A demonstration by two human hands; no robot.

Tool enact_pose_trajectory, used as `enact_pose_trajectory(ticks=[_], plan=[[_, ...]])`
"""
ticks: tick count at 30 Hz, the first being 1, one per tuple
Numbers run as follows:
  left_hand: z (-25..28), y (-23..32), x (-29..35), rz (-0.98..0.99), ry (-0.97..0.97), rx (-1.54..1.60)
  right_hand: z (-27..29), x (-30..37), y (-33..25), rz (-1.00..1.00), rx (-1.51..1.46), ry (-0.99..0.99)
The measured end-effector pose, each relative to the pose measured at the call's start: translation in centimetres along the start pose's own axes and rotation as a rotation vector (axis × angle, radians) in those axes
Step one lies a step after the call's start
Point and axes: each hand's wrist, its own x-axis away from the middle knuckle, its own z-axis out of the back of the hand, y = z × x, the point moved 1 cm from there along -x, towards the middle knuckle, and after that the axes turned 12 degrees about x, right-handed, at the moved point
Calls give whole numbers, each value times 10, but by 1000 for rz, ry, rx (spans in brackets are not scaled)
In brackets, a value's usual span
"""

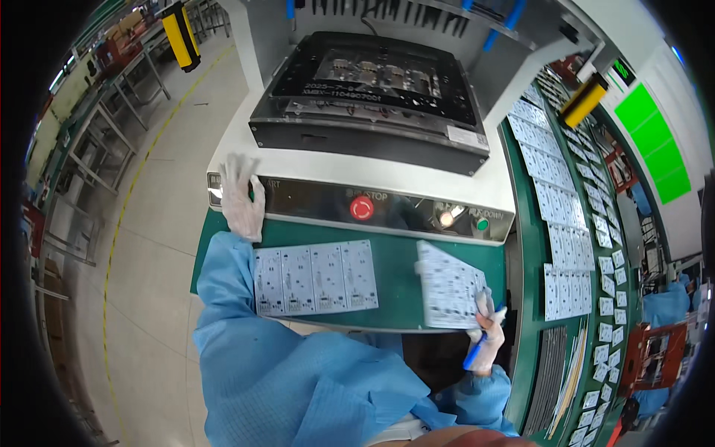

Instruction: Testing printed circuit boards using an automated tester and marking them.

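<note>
My left hand (242, 197), in a thin white glove, rests at the left end of the machine's black control panel (313, 197). Its fingers are stretched out over the front ledge, and a bit of green button shows beside the thumb. In my right hand (485, 343), also gloved, is a white circuit board panel (449, 290), tilted and slightly blurred, gripped at its lower right corner. A blue pen (474, 353) is tucked in the same hand. Another white circuit board panel (316, 277) lies flat on the green mat, beside my left sleeve.
A black test fixture (372, 149) with a clear top sits inside the white machine. The panel carries a red stop button (361, 208) and a green button (482, 223). On the right, a green bench (532, 335) holds rows of board panels; a screen (655, 141) shows green blocks.
</note>
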Motion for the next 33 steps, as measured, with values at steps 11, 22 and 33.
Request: enact_pose_trajectory(ticks=[11,22,33], plan=[[8,-14,-16,-124,-160,16,-232,-193,-149,1330,1197,132],[4,-21,-10,-134,-148,26,-298,-265,-157,997,1310,-135],[2,-17,-14,-104,-173,21,-331,-288,-142,1322,1215,-187]])
